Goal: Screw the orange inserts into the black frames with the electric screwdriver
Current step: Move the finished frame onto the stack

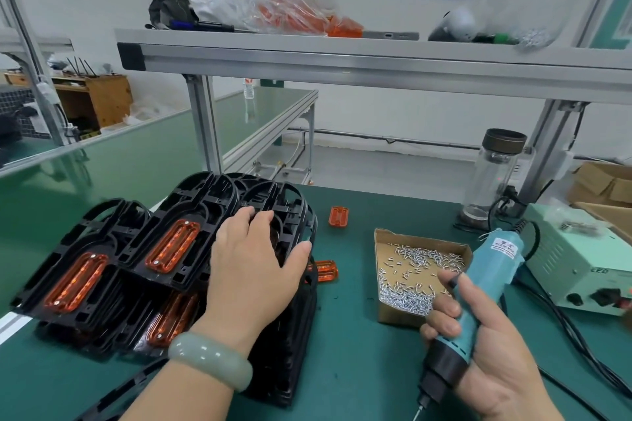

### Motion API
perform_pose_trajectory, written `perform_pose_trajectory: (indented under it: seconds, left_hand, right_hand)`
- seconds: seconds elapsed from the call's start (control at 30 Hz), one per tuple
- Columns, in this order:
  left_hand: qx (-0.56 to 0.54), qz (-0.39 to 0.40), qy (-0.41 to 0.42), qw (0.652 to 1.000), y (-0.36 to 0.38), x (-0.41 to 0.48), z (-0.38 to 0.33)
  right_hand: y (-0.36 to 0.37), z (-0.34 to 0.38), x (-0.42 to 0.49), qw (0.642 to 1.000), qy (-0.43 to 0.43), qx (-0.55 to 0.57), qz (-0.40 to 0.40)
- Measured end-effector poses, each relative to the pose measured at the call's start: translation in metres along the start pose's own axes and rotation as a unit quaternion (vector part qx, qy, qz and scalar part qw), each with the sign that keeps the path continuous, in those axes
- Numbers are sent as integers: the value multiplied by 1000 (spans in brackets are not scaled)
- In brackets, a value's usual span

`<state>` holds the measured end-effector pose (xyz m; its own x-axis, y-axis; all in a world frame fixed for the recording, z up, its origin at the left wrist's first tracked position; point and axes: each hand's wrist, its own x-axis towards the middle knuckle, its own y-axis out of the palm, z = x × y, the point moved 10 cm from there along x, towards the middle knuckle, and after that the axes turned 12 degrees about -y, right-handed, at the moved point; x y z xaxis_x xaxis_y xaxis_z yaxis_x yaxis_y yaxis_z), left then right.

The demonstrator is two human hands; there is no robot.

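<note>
Several black frames (191, 215) lie stacked and overlapping on the green mat, some with orange inserts (172, 245) screwed in. My left hand (254, 270) rests flat on top of the right-hand stack, fingers spread and fairly straight. My right hand (485, 349) grips the teal electric screwdriver (478, 294), its bit pointing down at the bottom edge. A loose orange insert (338, 216) lies behind the stacks. Another orange insert (326, 270) peeks out by my left thumb.
An open cardboard box of small silver screws (415, 270) sits between my hands. A pale green power supply (578, 267) with cables is at the right, a glass jar (494, 174) behind it. An aluminium shelf (342, 55) hangs overhead.
</note>
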<state>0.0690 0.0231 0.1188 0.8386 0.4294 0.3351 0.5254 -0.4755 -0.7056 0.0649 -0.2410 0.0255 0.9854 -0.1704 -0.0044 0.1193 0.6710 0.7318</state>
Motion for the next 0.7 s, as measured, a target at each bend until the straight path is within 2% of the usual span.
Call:
perform_pose_trajectory:
  seconds: [0.1,0.43,0.7]
  left_hand:
    - [42,14,4,999,5,-1,0]
    - [15,28,5,999,-5,-11,-1]
    - [-39,-6,40,998,-33,-6,-22]
  right_hand:
    - [0,-1,0,1000,3,3,-3]
    - [-2,-2,-1,1000,10,9,-4]
    - [0,-6,-1,1000,25,16,2]
